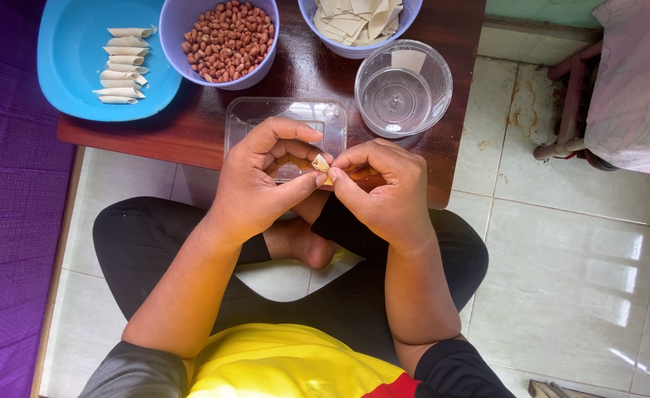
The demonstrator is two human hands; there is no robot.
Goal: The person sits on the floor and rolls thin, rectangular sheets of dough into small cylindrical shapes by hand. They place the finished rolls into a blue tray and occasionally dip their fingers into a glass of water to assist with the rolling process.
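My left hand and my right hand meet over the near edge of a low dark wooden table. Together they pinch a small pale dough wrapper, rolled or folded between thumbs and fingertips. Under the hands lies a clear plastic lid or tray. A lilac bowl of peanuts stands just beyond my left hand. Another lilac bowl holds flat pale wrapper sheets. A blue tray at the left carries several finished rolled pieces.
A clear plastic cup of water stands on the table near my right hand. I sit cross-legged on pale floor tiles. A purple mat lies at the left. Pink cloth over a chair frame is at the right.
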